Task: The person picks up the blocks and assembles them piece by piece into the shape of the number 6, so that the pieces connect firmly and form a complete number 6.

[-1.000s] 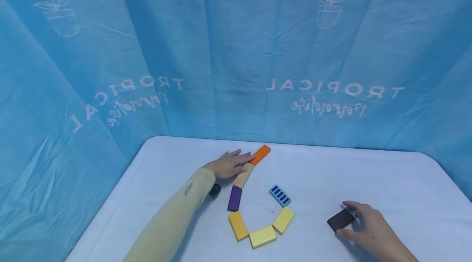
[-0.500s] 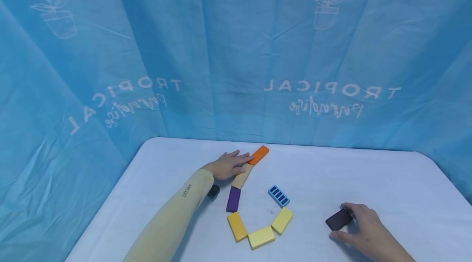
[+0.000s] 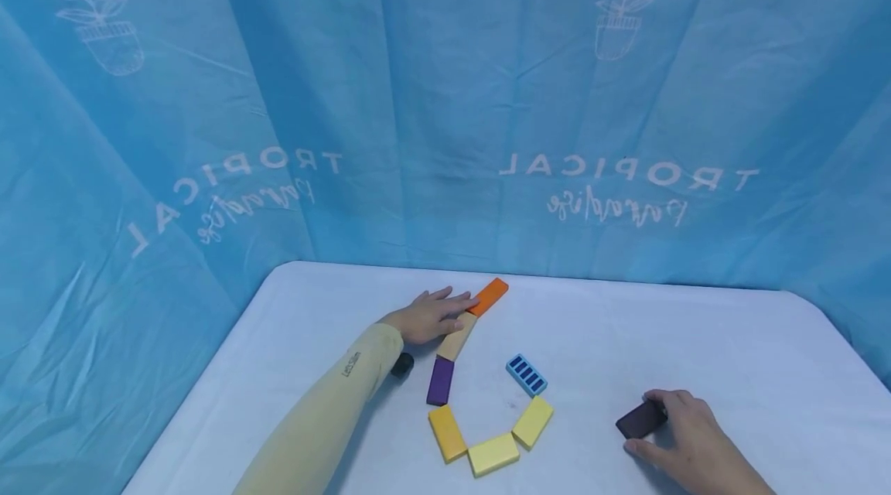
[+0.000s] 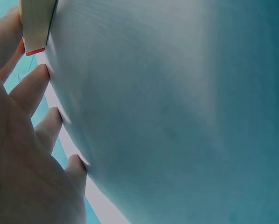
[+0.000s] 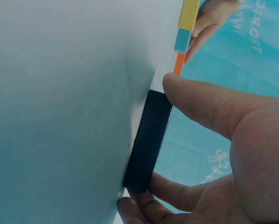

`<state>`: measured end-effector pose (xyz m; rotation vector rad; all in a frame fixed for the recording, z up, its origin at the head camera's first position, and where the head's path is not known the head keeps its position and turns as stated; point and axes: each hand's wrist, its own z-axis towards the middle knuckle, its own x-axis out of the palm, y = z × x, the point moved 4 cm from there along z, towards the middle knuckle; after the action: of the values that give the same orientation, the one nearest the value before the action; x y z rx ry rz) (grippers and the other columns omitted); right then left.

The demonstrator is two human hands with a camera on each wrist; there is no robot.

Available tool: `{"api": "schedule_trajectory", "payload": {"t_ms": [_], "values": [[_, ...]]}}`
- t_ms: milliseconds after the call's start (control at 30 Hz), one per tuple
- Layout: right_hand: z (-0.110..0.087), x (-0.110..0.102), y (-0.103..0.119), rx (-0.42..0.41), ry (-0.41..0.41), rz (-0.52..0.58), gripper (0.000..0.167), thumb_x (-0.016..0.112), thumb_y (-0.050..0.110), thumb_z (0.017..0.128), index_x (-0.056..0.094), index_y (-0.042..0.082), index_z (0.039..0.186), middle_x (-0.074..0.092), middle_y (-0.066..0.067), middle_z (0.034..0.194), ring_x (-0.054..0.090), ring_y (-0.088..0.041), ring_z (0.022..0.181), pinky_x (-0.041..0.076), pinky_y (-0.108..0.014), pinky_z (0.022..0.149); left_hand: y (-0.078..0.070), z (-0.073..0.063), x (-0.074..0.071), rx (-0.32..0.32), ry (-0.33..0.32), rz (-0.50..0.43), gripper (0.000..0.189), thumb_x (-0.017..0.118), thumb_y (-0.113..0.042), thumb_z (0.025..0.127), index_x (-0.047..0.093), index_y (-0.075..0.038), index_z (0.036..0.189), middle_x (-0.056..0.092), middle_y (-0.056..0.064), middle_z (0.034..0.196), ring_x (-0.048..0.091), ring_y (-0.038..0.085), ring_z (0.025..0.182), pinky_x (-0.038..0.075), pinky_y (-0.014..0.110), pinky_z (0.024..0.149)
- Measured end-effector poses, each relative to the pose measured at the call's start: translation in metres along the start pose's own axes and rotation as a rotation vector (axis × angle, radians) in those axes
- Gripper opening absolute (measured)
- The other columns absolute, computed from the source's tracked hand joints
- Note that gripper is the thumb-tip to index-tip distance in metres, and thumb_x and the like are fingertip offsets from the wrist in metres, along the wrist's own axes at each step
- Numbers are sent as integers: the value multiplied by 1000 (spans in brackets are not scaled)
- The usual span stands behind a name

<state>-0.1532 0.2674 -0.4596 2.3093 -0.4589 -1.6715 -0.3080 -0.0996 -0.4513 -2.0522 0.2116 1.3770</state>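
My left hand (image 3: 426, 317) lies with fingers spread over a curved row of blocks at the back. Its fingertips touch the orange block (image 3: 493, 294), and the thumb is on the plain wooden block (image 3: 457, 336). In the left wrist view, the wooden block (image 4: 38, 23) is by the thumb and index finger. My right hand (image 3: 689, 433) holds a dark block (image 3: 641, 420) at the right of the table. The right wrist view has this dark block (image 5: 149, 140) pinched between the thumb at one end and the fingers at the other.
A purple block (image 3: 440, 381), an amber block (image 3: 448, 434), two pale yellow blocks (image 3: 493, 455) and a blue block with dark bars (image 3: 527, 375) continue the curve. A small black object (image 3: 403, 365) shows beside the left sleeve. Blue curtains (image 3: 445, 93) stand behind the white table (image 3: 585, 340).
The right fingers and thumb have closed in on the dark block, which has barely moved. The left hand stays on the row; the whole view has shifted slightly.
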Motion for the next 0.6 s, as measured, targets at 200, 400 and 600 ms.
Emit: {"api": "schedule_trajectory", "payload": {"t_ms": [200,400,600], "values": [[3,1,-2,-6,3,-6,101,84,63,70,54,-14,128,61,-21,115,55,-42,109,49,-58,91,1,0,1,10,0,3,55,43,-39,108,30,-27,160,25,-4,165,10,27,154,6,55,122],[4,-1,0,31,6,12,104,85,63,67,54,-15,129,62,-22,113,57,-39,105,51,-56,88,1,0,1,15,-2,12,55,42,-40,108,30,-27,160,25,-4,165,10,27,154,5,55,122],[3,-4,6,52,-7,19,109,86,64,65,52,-16,130,60,-29,117,56,-44,108,50,-59,90,2,1,2,5,-9,16,54,41,-41,108,30,-28,160,25,-5,165,10,27,155,6,54,123]]}}
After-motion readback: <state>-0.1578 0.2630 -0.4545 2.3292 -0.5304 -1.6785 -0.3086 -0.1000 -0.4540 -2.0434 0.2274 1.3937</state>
